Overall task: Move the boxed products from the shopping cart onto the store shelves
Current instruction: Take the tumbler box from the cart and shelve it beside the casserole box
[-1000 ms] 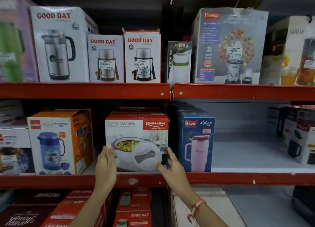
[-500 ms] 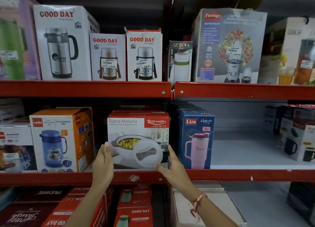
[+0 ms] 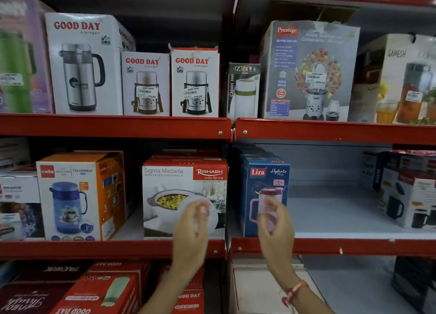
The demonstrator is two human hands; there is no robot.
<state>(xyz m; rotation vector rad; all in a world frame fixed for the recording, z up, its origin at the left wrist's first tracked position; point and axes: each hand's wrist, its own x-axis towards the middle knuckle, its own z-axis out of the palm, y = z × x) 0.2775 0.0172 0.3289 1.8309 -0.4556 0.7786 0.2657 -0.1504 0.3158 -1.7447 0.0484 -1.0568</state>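
Both hands have come off the Sigma Marbella casserole box (image 3: pixel 185 197) since the earlier frames, where they flanked its lower corners; now they hang in front of the shelf, blurred. Casserole box sits upright on the middle shelf (image 3: pixel 113 249), front face out, flush near the red lip. Left of it, with a gap between, stands the orange Cello Tea Express box (image 3: pixel 81 195). Left hand (image 3: pixel 192 228) is raised before the casserole box's lower right part, fingers loosely curled, holding nothing. Right hand (image 3: pixel 274 226) is up in front of the blue Liza Hydrate Pro box (image 3: pixel 264 195), fingers half curled, empty; red thread band on its wrist. Liza box stands just right of the casserole box, past the shelf upright. Further right the grey shelf surface (image 3: pixel 335 214) is bare up to the dark mug boxes (image 3: pixel 408 191). Upper shelf carries Good Day flask boxes (image 3: pixel 146 83) and a Prestige blender box (image 3: pixel 309 71).
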